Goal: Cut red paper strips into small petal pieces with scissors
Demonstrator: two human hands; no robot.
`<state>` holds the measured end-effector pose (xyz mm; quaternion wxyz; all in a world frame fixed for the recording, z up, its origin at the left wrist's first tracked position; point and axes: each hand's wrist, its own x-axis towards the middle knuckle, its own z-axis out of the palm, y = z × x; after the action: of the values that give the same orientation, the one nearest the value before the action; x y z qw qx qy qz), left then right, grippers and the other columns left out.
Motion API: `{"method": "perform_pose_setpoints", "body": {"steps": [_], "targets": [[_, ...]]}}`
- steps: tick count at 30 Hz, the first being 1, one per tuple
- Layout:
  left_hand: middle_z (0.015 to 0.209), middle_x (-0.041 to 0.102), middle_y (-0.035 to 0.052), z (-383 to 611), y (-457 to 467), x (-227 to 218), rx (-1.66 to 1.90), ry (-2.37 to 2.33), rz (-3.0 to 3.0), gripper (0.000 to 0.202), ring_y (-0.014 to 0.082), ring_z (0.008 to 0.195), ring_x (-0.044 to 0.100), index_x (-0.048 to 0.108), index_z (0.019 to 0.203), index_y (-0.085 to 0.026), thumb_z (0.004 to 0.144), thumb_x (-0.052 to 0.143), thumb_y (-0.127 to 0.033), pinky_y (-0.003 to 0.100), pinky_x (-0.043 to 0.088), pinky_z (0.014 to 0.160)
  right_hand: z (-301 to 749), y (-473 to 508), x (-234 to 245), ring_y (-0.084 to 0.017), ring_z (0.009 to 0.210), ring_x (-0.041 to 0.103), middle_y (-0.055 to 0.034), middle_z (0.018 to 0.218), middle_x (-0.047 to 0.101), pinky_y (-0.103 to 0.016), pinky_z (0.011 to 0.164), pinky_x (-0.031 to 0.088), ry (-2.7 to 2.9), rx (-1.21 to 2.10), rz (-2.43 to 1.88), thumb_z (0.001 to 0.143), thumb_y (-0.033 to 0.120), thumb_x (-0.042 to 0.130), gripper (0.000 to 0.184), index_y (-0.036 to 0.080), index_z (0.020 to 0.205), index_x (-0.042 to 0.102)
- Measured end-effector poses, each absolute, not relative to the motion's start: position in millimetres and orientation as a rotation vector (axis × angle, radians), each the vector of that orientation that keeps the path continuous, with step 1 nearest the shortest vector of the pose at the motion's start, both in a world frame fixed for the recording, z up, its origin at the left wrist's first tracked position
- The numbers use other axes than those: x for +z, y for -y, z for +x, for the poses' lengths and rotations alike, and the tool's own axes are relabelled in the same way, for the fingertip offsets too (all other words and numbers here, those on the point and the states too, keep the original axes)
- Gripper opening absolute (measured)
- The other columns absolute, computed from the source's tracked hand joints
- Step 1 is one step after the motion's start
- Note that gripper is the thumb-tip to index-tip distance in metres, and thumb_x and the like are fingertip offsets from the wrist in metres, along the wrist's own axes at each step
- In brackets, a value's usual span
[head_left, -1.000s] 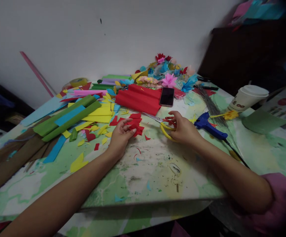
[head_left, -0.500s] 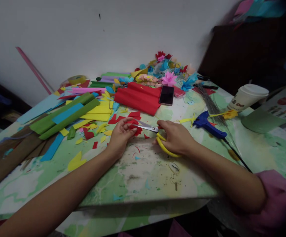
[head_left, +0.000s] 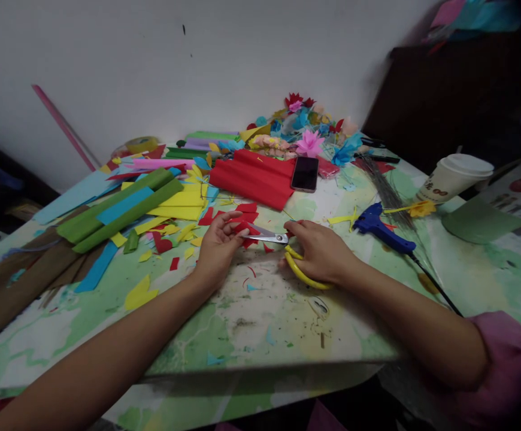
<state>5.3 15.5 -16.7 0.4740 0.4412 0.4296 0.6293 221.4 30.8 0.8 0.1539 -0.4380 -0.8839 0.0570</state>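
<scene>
My right hand (head_left: 318,251) grips yellow-handled scissors (head_left: 287,254), whose steel blades point left and close on a small piece of red paper (head_left: 245,228). My left hand (head_left: 218,245) pinches that red piece at its left edge, fingers curled round it. Both hands rest low over the paint-stained green and white table (head_left: 264,323). More red scraps (head_left: 161,245) lie just behind and to the left of my left hand.
Folded red paper (head_left: 254,176) with a phone (head_left: 304,174) beside it lies behind my hands. Green, blue and yellow paper strips (head_left: 121,209) fill the left. A blue glue gun (head_left: 384,230), wire stems, a paper cup (head_left: 451,176) and paper flowers (head_left: 308,129) sit right and back.
My right hand picked the scissors up off the table and swung their blades left to the red paper in my left hand; the blades went from apart to nearly closed on it.
</scene>
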Motion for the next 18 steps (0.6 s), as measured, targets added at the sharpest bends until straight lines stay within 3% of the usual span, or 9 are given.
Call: {"method": "perform_pose_setpoints", "body": {"steps": [8, 18], "targets": [[0.087, 0.062, -0.0009, 6.7, -12.8, -15.9, 1.524, -1.046, 1.127, 0.049, 0.0106, 0.075, 0.061, 0.056, 0.107, -0.021, 0.062, 0.07, -0.009, 0.023, 0.05, 0.068, 219.8, -29.7, 0.6, -0.027, 0.092, 0.06, -0.0135, 0.108, 0.065, -0.034, 0.075, 0.042, 2.531, 0.202, -1.169, 0.077, 0.052, 0.06, 0.057, 0.016, 0.12, 0.053], [0.088, 0.061, -0.0005, 8.4, -10.1, -13.3, 1.5, -1.013, 1.066, 0.05, 0.0107, 0.075, 0.062, 0.055, 0.109, -0.021, 0.063, 0.073, -0.012, 0.024, 0.053, 0.069, 218.4, -27.6, 2.3, -0.023, 0.077, 0.06, -0.0103, 0.095, 0.067, -0.029, 0.062, 0.035, 2.524, 0.192, -1.186, 0.079, 0.052, 0.057, 0.048, 0.017, 0.112, 0.056]]}}
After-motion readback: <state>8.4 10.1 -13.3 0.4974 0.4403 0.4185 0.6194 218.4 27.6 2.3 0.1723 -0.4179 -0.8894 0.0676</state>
